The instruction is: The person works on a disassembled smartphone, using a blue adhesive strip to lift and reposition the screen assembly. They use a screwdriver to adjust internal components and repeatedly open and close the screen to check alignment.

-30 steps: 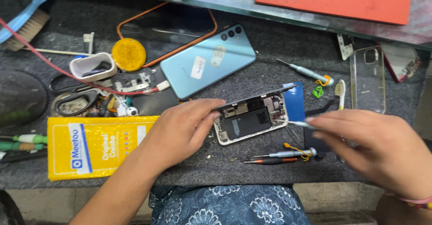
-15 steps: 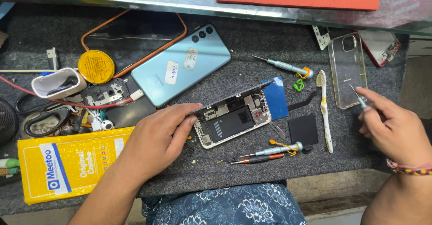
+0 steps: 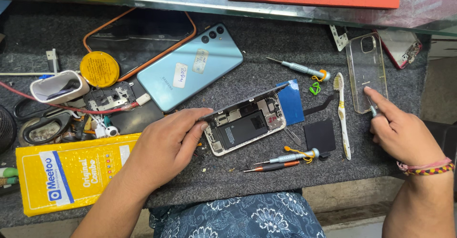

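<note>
1. In the head view, the left hand (image 3: 164, 147) is resting on the dark mat of the table (image 3: 266, 171), its fingers (image 3: 197, 124) curling lightly against the left edge of the opened phone (image 3: 245, 126) and steadying it rather than gripping it.
2. The opened phone is lying near the middle of the table, insides facing up, with its lifted screen panel (image 3: 247, 102) standing tilted along the upper edge.
3. The right hand (image 3: 404, 136) is sitting at the right side, well apart from the opened phone, its fingers (image 3: 376, 100) pinching a thin metal tool (image 3: 372, 108) (only a short piece is showing) whose tip is touching the clear phone case (image 3: 366, 71).
4. A toothbrush (image 3: 342, 114) is lying just left of that case.
5. Two small screwdrivers (image 3: 281, 161) are lying just below the opened phone, and a black square pad (image 3: 320, 136) is sitting to its right.
6. A light-blue phone (image 3: 190, 74) is lying face down above the left hand, with a yellow padded envelope (image 3: 71, 171) at the lower left.
</note>
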